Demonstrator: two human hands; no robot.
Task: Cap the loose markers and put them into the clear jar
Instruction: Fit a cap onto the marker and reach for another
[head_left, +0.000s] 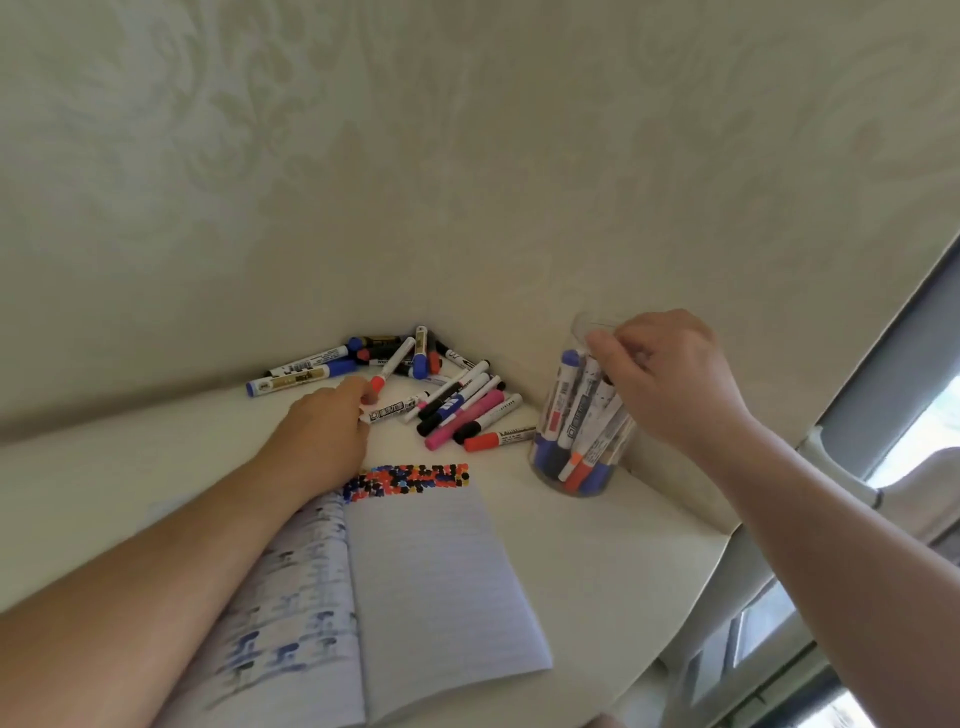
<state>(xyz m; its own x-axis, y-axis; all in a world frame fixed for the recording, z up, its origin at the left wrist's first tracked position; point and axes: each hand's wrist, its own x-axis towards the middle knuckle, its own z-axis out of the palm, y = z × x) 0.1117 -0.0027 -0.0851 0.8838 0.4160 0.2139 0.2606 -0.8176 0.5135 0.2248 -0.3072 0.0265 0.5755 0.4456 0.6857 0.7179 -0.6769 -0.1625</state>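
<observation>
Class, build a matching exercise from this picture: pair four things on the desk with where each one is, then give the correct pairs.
Things
1. clear jar
2. open notebook
3. left hand
4. right hand

Places
A. at the pile of loose markers near the wall
B. lying on the desk nearest the camera
C. at the jar's rim
D. standing right of the marker pile, with markers inside

Pairs: 1-D, 2-B, 3-A, 4-C
</observation>
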